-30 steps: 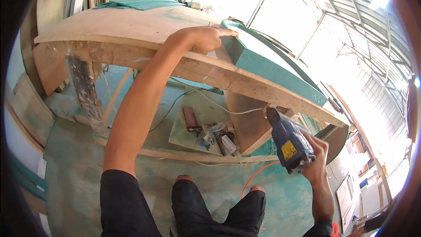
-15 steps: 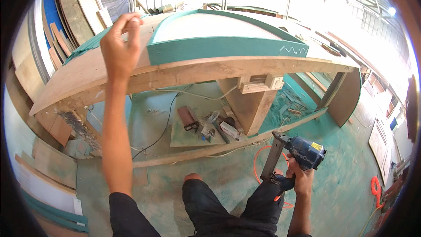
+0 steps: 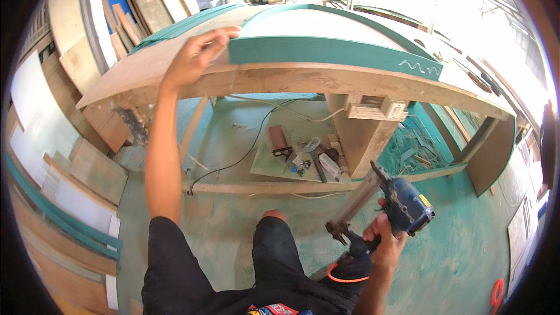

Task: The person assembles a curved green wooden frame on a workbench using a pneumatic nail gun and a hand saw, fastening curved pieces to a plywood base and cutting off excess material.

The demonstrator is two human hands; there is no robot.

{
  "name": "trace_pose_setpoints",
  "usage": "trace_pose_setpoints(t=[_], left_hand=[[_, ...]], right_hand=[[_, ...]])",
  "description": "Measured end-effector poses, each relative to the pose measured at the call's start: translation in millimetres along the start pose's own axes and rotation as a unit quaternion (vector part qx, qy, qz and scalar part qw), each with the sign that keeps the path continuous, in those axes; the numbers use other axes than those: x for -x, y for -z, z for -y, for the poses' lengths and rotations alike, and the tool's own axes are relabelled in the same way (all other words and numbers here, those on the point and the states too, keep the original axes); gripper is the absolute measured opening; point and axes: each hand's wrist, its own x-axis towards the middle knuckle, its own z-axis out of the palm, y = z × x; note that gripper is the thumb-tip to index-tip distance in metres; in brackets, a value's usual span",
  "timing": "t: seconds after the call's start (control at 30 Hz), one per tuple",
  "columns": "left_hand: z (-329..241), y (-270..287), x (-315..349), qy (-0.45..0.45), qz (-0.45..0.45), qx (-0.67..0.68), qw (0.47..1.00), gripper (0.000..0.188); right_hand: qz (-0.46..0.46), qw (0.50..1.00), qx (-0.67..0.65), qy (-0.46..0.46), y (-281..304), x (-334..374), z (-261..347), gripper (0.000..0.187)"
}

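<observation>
My left hand (image 3: 195,59) is raised at the left end of a curved teal wooden frame (image 3: 332,50), its thumb and fingers pinched together at the frame's near corner. Whether anything small is between the fingertips cannot be made out. The frame lies on a large wooden worktop (image 3: 274,81), with a wavy chalk line near its right end. Low on the right, my right hand (image 3: 383,244) grips a dark blue air nail gun (image 3: 405,205) by its handle. Its long magazine slants down to the left, and the nose points up toward the bench.
Under the worktop, a board (image 3: 265,163) holds a brown box-shaped object (image 3: 279,139) and small clutter. A socket box (image 3: 394,108) is fixed by the bench's middle post. Planks and panels (image 3: 70,157) lean at left. An orange hose (image 3: 497,296) lies on the floor.
My left hand has come down and in to the frame's left corner. The nail gun sits slightly lower, still in my right hand. The whole view has shifted, with the bench further right.
</observation>
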Motion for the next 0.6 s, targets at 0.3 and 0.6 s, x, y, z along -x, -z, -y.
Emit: trace_pose_setpoints(t=[0.3, 0.6], left_hand=[[25, 5, -23, -0.019, 0.050, -0.030, 0.998, 0.050], [31, 1, -5, 0.004, 0.037, 0.075, 0.996, 0.090]], right_hand=[[0.115, 0.881, 0.227, 0.399, -150, -17, -32, 0.024], [0.151, 0.889, 0.159, 0.403, -267, -29, -36, 0.030]])
